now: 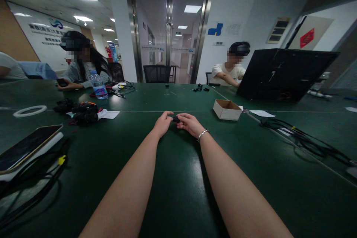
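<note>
Glass double doors (152, 26) with metal frames stand in a pale wall beyond the grip, and one long green table (178, 178) runs beneath it. From the head view, the right hand (190, 124), one silver bracelet (203, 135) at its wrist, pinches one small black piece (175, 119) between thumb and fingers, just above the tabletop; the left hand (163, 124) brings its fingertips to the opposite end, though whether they clamp it cannot be told. Right of the grip sits one open box (227, 112), whitish outside and brown within, its floor hidden by the near wall. One labelled clear bottle (99, 86) stands left of and beyond the grip; its fill is hard to judge. Farther beyond, several loose black bits (199, 88) lie clustered, too small to count surely, and one more bit (167, 86) lies apart. Well left are one white ring (30, 111), one dark bundle (85, 112), one phone (30, 143) and a cable coil (52, 173); well right, another coil (301, 137) and one large black case (284, 76). Two people wearing headgear sit across the table, one (83, 63) left and one (227, 68) right of the grip.
</note>
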Demonstrator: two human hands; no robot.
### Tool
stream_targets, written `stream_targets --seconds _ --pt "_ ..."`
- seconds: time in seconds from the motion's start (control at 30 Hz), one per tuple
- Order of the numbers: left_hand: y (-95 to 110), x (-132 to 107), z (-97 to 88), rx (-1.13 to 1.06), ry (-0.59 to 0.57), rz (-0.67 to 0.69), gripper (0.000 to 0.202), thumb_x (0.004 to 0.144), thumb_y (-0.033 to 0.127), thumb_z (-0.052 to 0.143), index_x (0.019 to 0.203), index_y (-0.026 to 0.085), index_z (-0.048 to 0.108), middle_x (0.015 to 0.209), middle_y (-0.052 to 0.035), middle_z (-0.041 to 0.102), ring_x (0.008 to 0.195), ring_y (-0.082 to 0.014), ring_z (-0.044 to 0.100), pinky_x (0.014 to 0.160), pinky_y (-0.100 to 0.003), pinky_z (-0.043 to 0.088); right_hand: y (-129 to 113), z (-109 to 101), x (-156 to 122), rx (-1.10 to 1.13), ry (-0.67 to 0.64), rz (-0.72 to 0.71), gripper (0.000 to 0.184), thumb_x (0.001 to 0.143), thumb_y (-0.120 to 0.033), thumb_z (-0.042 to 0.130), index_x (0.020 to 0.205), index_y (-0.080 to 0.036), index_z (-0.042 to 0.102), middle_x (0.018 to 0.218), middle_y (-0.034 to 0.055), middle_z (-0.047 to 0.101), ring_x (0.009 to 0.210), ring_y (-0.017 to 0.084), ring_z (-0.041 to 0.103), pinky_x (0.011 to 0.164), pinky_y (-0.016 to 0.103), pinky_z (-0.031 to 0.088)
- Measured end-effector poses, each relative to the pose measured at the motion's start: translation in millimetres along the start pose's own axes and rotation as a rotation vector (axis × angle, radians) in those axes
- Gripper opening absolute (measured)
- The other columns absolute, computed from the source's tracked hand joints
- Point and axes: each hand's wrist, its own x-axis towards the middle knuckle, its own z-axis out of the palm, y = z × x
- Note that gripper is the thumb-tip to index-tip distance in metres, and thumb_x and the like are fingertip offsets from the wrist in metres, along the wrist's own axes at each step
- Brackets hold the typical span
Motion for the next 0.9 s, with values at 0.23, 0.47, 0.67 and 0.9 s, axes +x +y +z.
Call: stream_targets --seconds 0.23,0.47,0.67,0.9 --pt "-2.1 2.2 1.0 -0.027 0.001 0.020 0.027 0.078 0.020 0.050 0.101 0.020 0.063 0.075 -0.0003 0.057 0.070 -0.0148 0.053 0.065 -0.025 0.040 -0.4 0.2 0.3 0.003 0.008 0.007 0.004 0.086 -0.011 0.062 0.089 -0.013 0.061 0.067 0.0039 0.066 0.052 0.010 0.062 0.053 0.020 0.056" --pt "0.0 -0.2 1.3 -0.018 -0.019 0.006 0.025 0.084 0.027 0.046 0.102 0.020 0.061 0.065 0.0013 0.052 0.061 -0.0134 0.049 0.060 -0.024 0.038 -0.8 0.5 -0.4 0.008 0.008 0.006 0.004 0.084 -0.012 0.065 0.086 -0.014 0.061 0.065 0.0024 0.064 0.052 0.010 0.062 0.053 0.019 0.056" --pt "1.6 0.3 0.4 -0.020 -0.016 -0.040 0.026 0.082 0.025 0.046 0.102 0.019 0.062 0.071 -0.0007 0.056 0.064 -0.0140 0.051 0.061 -0.024 0.039 -0.7 1.1 -1.9 0.006 -0.003 -0.007 0.005 0.083 -0.014 0.066 0.086 -0.014 0.062 0.065 0.0018 0.064 0.052 0.009 0.062 0.054 0.019 0.057" --pt "1.2 -0.3 0.1 -0.029 -0.075 0.007 0.027 0.081 0.025 0.047 0.102 0.019 0.062 0.065 0.0010 0.054 0.059 -0.0132 0.049 0.058 -0.024 0.038 0.2 -0.6 -0.6 0.002 0.006 -0.005 0.006 0.083 -0.013 0.066 0.086 -0.013 0.061 0.063 0.0019 0.063 0.051 0.009 0.061 0.053 0.019 0.056"
